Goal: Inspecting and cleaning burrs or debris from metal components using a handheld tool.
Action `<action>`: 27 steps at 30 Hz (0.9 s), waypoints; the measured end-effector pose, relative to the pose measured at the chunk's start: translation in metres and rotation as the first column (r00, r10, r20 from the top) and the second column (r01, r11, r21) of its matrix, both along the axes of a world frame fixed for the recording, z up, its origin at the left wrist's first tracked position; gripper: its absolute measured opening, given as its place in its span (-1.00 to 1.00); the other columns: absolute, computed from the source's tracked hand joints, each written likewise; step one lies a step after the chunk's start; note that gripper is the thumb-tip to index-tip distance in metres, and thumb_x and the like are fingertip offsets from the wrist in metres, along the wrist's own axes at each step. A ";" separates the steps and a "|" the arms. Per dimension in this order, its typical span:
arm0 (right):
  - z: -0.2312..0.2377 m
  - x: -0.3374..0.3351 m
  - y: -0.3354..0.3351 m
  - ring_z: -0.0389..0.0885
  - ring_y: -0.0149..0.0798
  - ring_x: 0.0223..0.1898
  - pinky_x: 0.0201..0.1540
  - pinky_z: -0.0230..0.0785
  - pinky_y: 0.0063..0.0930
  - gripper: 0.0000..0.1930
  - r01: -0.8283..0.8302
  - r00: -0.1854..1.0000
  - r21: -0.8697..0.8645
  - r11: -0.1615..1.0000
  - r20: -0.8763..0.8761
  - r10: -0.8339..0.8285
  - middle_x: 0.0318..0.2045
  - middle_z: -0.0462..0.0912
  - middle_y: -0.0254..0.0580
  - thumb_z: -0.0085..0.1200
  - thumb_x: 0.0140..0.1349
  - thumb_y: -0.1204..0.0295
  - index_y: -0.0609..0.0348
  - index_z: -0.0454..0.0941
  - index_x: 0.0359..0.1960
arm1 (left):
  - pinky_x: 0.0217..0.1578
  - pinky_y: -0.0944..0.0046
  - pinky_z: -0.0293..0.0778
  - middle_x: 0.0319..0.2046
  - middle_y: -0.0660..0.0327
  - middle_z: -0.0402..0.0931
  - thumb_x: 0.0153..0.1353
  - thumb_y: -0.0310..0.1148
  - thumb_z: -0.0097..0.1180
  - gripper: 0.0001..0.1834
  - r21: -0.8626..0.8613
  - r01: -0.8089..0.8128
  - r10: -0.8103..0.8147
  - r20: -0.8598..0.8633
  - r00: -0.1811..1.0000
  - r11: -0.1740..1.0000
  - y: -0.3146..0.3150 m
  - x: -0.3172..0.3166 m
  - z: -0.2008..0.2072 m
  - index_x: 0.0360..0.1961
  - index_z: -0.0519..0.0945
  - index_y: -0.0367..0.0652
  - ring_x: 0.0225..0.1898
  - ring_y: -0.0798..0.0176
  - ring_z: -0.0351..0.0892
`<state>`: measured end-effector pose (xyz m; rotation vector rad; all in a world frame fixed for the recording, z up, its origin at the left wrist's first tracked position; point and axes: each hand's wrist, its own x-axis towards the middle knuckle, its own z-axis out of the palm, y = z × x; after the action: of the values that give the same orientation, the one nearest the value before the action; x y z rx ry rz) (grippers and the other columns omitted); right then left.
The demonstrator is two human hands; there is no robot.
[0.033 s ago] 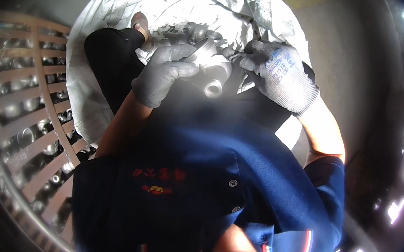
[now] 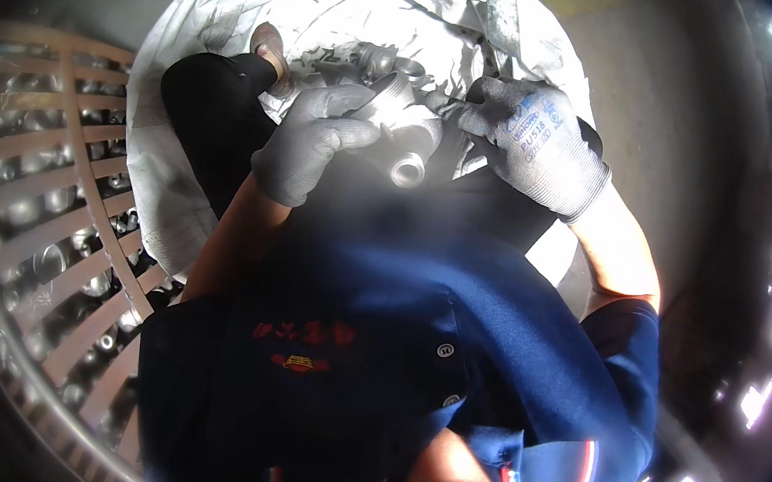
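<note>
Your gloved left hand [image 2: 310, 142], just left of the frame's upper centre, grasps the grey metal fitting [image 2: 414, 134] by its left side, fingers curled. The fitting sits at the upper centre, its round open end facing the lower edge. Your gloved right hand [image 2: 532, 142], at upper right of centre, has bent fingers beside the fitting; whether they grip anything, you cannot tell. More parts [image 2: 378, 61] lie just above, on the white sheet [image 2: 174, 141]. A slatted crate [image 2: 52, 165] of metal pieces fills the left.
</note>
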<state>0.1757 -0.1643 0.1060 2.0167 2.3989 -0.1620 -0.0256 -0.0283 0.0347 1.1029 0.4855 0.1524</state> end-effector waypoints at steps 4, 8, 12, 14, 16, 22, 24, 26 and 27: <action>-0.004 0.001 0.000 0.58 -0.19 -0.40 -0.42 0.42 -0.30 -0.82 -0.038 0.999 0.123 0.992 0.004 0.038 -0.47 0.54 -0.23 0.05 0.05 0.40 -0.10 0.59 -0.28 | -0.30 0.46 0.25 -0.44 0.31 0.44 -0.02 -0.55 -0.05 -0.84 0.030 0.011 -0.011 -0.004 1.000 0.999 -0.001 0.001 -0.003 -0.37 0.51 -0.31 -0.36 0.47 0.37; 0.004 0.001 0.000 0.58 -0.14 -0.44 -0.40 0.43 -0.34 -0.84 0.067 0.961 0.061 0.996 -0.271 -0.048 -0.48 0.57 -0.19 0.09 0.02 0.49 0.04 0.58 -0.32 | -0.38 0.48 0.21 -0.52 0.35 0.38 -0.01 -0.54 -0.04 -0.93 0.110 0.024 -0.025 0.010 1.000 0.994 -0.002 0.001 0.003 -0.49 0.49 -0.27 -0.43 0.51 0.30; 0.000 0.002 0.000 0.55 -0.12 -0.47 -0.49 0.38 -0.27 -0.90 0.123 0.930 0.040 0.992 -0.354 -0.101 -0.57 0.51 -0.20 0.05 0.06 0.43 -0.02 0.55 -0.36 | -0.41 0.48 0.20 -0.54 0.37 0.36 0.00 -0.55 -0.04 -0.96 0.074 -0.004 0.006 -0.018 1.000 0.997 -0.006 0.004 0.012 -0.50 0.47 -0.26 -0.45 0.53 0.28; -0.004 0.002 0.001 0.56 -0.12 -0.47 -0.48 0.38 -0.28 -0.89 0.100 0.934 0.064 0.993 -0.351 -0.072 -0.55 0.52 -0.20 0.06 0.06 0.42 -0.02 0.56 -0.35 | -0.42 0.50 0.20 -0.54 0.37 0.37 0.00 -0.58 -0.04 -0.95 0.139 0.024 -0.025 0.004 1.000 0.990 -0.005 0.005 0.007 -0.49 0.47 -0.25 -0.46 0.55 0.28; -0.004 0.000 0.001 0.57 -0.13 -0.46 -0.47 0.39 -0.28 -0.88 0.075 0.937 0.087 0.993 -0.348 -0.040 -0.53 0.53 -0.21 0.06 0.06 0.41 -0.03 0.56 -0.33 | -0.43 0.51 0.20 -0.54 0.38 0.37 0.01 -0.59 -0.05 -0.94 0.165 0.042 -0.042 -0.006 0.999 0.985 -0.004 0.004 0.005 -0.48 0.47 -0.25 -0.47 0.55 0.28; 0.005 -0.004 0.006 0.59 -0.17 -0.37 -0.34 0.45 -0.32 -0.74 0.027 0.988 -0.033 0.999 -0.151 -0.031 -0.46 0.56 -0.24 0.04 0.08 0.38 -0.12 0.58 -0.16 | -0.36 0.48 0.24 -0.51 0.34 0.41 0.01 -0.57 -0.02 -0.90 0.171 0.043 -0.038 -0.036 0.999 0.984 -0.007 0.004 0.006 -0.42 0.50 -0.31 -0.41 0.51 0.33; 0.006 -0.004 0.008 0.60 -0.15 -0.31 -0.27 0.46 -0.34 -0.74 0.070 0.978 -0.145 0.987 -0.186 -0.097 -0.40 0.59 -0.23 0.02 0.11 0.38 -0.13 0.58 -0.14 | -0.45 0.52 0.18 -0.57 0.41 0.33 0.06 -0.60 -0.05 -0.95 0.145 0.033 -0.031 -0.019 0.999 0.989 -0.008 0.005 0.006 -0.50 0.45 -0.26 -0.48 0.58 0.25; 0.003 0.002 0.009 0.60 -0.14 -0.29 -0.24 0.46 -0.34 -0.75 0.067 0.972 -0.183 0.981 -0.210 -0.105 -0.37 0.60 -0.22 0.02 0.11 0.38 -0.11 0.59 -0.15 | -0.44 0.52 0.20 -0.56 0.41 0.34 0.06 -0.62 -0.06 -0.94 0.155 0.029 -0.025 -0.029 0.999 0.987 -0.010 0.007 0.006 -0.46 0.47 -0.29 -0.47 0.58 0.26; 0.002 0.004 0.010 0.60 -0.13 -0.27 -0.22 0.46 -0.34 -0.76 0.063 0.966 -0.220 0.973 -0.233 -0.115 -0.33 0.61 -0.21 0.02 0.12 0.37 -0.10 0.60 -0.17 | -0.44 0.52 0.20 -0.56 0.41 0.34 0.06 -0.62 -0.06 -0.94 0.155 0.029 -0.024 -0.030 0.999 0.987 -0.009 0.005 0.003 -0.46 0.47 -0.29 -0.47 0.58 0.26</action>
<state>0.1798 -0.1539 0.1084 2.1137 2.2986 -0.6748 -0.0201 -0.0377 0.0375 1.2654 0.4894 0.1539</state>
